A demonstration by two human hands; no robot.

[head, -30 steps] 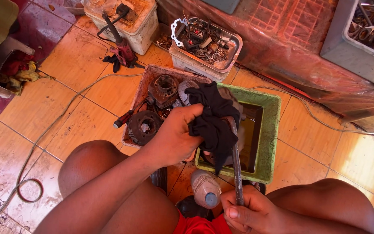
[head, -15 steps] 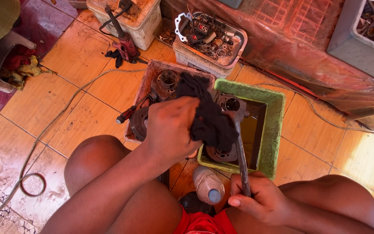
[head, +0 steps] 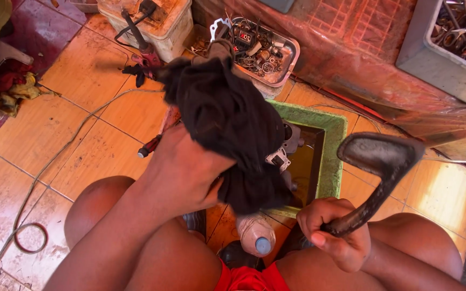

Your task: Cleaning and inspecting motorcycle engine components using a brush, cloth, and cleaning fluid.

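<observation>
My left hand [head: 182, 172] sits at frame centre, its fingers curled shut around the lower end of a black rag [head: 227, 124]. The rag bulges up above the hand toward the upper middle of the frame and hangs down on the right side of the hand.

My right hand [head: 333, 231], lower right of centre, has its fingers wrapped tight around the shaft of a dark metal lever [head: 376, 167]. The shaft rises up and to the right and ends in a flat, wide paddle-shaped head.

Behind the rag, right of centre: a green-rimmed tray [head: 333, 145] of dark liquid on the tiled floor [head: 71, 140]. A small metal part [head: 287, 145] shows at the rag's edge over the tray; whether it rests in the liquid I cannot tell.

Bottom centre, between my knees: a clear plastic bottle with a blue cap [head: 257, 237].

Top centre: a pale tub of small metal parts [head: 260, 48]. Upper left: a cream box with a dark tool on top [head: 152, 21]. Upper right corner: a grey crate of tools [head: 454, 48]. A thin cable [head: 44, 167] runs across the floor at left.
</observation>
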